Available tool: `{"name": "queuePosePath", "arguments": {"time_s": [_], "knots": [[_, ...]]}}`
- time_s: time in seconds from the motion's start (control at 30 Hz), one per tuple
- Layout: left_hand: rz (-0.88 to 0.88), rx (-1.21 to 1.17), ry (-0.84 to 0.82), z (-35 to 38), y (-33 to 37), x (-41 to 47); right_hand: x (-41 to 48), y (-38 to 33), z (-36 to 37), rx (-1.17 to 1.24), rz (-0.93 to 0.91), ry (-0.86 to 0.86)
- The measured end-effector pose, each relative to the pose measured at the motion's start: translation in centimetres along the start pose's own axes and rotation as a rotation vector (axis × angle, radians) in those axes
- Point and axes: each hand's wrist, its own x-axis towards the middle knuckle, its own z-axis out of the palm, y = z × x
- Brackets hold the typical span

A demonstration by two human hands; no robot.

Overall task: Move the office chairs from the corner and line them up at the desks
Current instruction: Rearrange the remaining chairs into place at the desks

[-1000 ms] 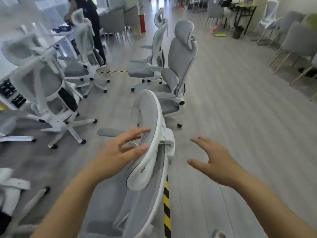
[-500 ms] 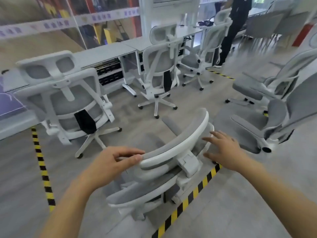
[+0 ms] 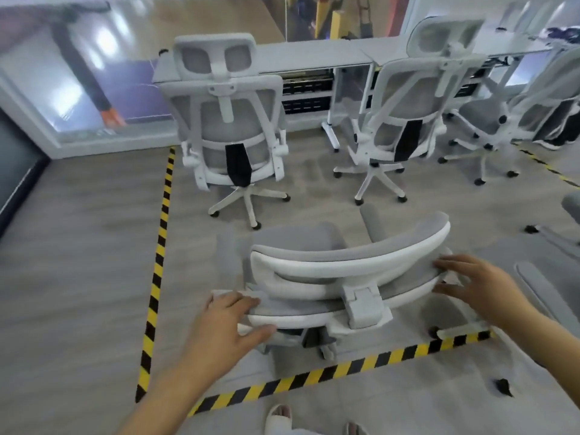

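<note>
Office chair backrest gripped by left hand, right hand spread against it.

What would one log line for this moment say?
object: chair; left hand: grips backrest; right hand: touches headrest

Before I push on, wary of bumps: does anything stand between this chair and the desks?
Yes: the left chair and the right chair are parked between the held chair and the desk. The gap between them looks free.
</note>
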Motion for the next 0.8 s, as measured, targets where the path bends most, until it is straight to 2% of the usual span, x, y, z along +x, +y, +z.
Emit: {"name": "queuePosePath", "arguments": {"time_s": [0.13,0.27,0.47,0.63,0.8], "knots": [[-0.098,-0.101,0.113,0.4,0.7,-1.5,0.6,0.6,0.6,0.035,-0.138,0.045],[-0.194,-0.175,0.125,-0.3,-0.1,-1.9,1.3,-0.4,1.6,0.109,-0.196,0.014],[-0.297,-0.203,0.175,-2.0,-3.7,-3.8,0.4,-5.2,4.3,0.189,-0.374,0.137],[-0.376,-0.206,0.22,-3.6,-7.1,-6.8,-0.5,-9.2,6.1,0.242,-0.462,0.133],[-0.401,-0.206,0.267,-4.5,-9.8,-9.2,-1.7,-12.9,7.2,0.28,-0.461,0.094]]}}
